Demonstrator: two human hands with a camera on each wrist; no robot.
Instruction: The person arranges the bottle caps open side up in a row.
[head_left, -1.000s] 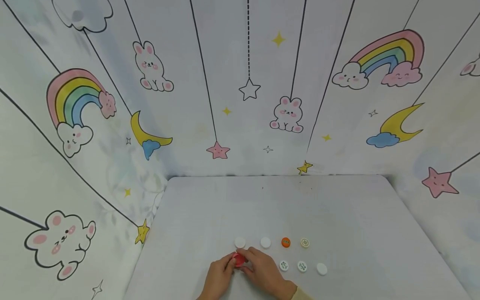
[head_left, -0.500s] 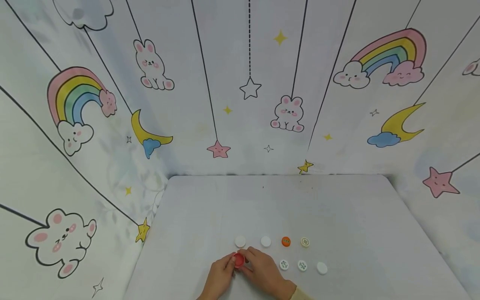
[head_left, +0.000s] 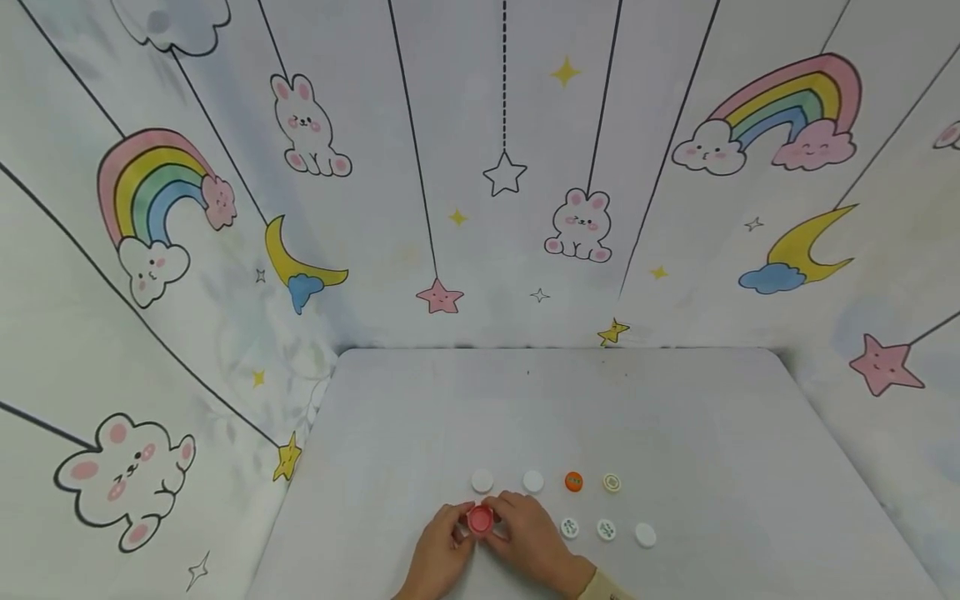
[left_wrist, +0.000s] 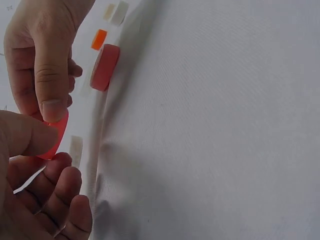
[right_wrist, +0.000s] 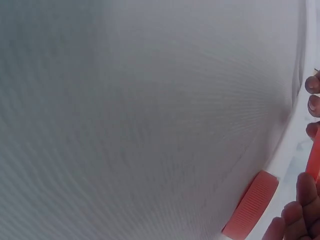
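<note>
Both hands hold a red bottle cap (head_left: 481, 521) above the near part of the table in the head view, its round recessed face visible. My left hand (head_left: 441, 543) pinches its left edge. On the other edge are the curled thumb and fingers of my right hand (head_left: 531, 537). The left wrist view shows the held cap (left_wrist: 59, 135) edge-on between both hands. A second red cap (left_wrist: 105, 67) sits on the table there; its ribbed side appears in the right wrist view, where a red cap (right_wrist: 252, 205) stands near the hand. The head view does not show that second cap.
Beyond the hands lie two white discs (head_left: 482, 481), an orange button (head_left: 573, 482) and a cream button (head_left: 612, 482) in a row. Nearer, right of my right hand, are two green-marked white buttons (head_left: 569, 527) and a white disc (head_left: 645, 535). Cartoon-printed fabric surrounds the white table (head_left: 390, 417).
The held red cap has turned so its recessed round face shows more fully. Both hands stay at nearly the same place, and the whole head view has shifted slightly.
</note>
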